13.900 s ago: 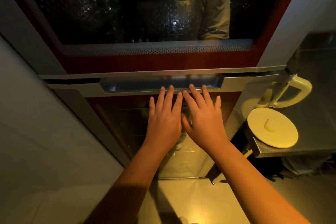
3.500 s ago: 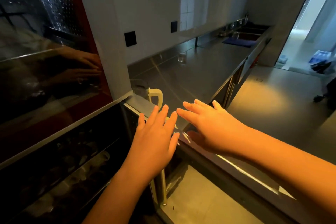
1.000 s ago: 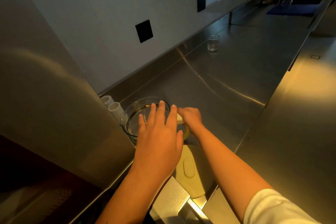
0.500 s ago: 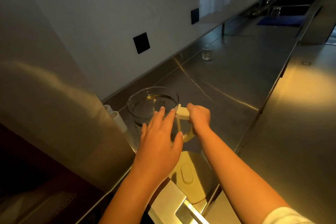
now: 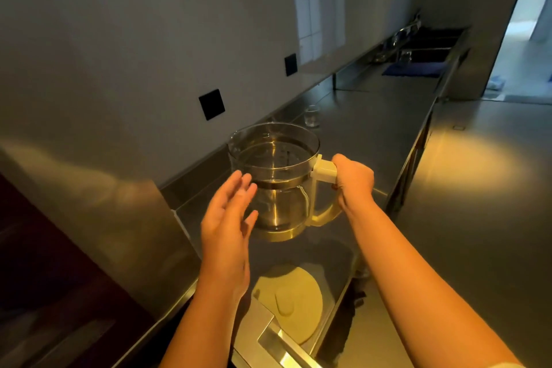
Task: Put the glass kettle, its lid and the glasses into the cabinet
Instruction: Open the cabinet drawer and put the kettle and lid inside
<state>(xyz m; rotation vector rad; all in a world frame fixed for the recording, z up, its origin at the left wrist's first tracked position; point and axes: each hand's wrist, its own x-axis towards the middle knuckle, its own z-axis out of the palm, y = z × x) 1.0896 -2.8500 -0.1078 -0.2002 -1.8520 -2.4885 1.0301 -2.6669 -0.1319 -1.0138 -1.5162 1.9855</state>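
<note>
The glass kettle [image 5: 274,176], clear with a cream handle and a metal base, hangs in the air above the steel counter [image 5: 373,128]. My right hand [image 5: 354,181] grips its handle at the top. My left hand [image 5: 228,218] is held flat beside the kettle's left wall, fingers straight, close to the glass. The round cream lid [image 5: 288,297] lies flat on the counter below the kettle. One small clear glass [image 5: 312,116] stands farther back by the wall. The steel cabinet side [image 5: 89,203] rises at the left.
A steel corner of the cabinet door [image 5: 268,334] juts in at the bottom, beside the lid. Two black wall sockets [image 5: 211,104] sit above the counter. A sink [image 5: 424,45] and a blue cloth [image 5: 412,69] are at the far end. A doorway opens at the right.
My right hand has lifted the kettle off the counter by its handle. My left hand has drawn back from the rim to the kettle's left side.
</note>
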